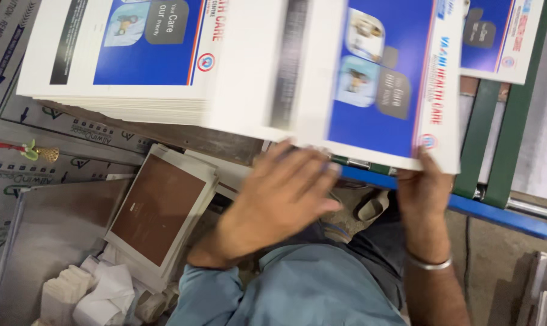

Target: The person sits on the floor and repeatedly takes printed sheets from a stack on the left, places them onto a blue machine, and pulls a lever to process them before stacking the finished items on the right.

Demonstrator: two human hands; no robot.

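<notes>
While that big stack of printed sheets sits square on the bench, the top blue-and-white sheet hangs out past the near edge, so I'd say it could easily skew or crease. The brown-covered pile down on the floor is right where a dropped one would land. The left hand is blurred, fingers spread flat under the sheet's edge, not pinching. The right hand only nips the corner, so a slip looks likely.
</notes>
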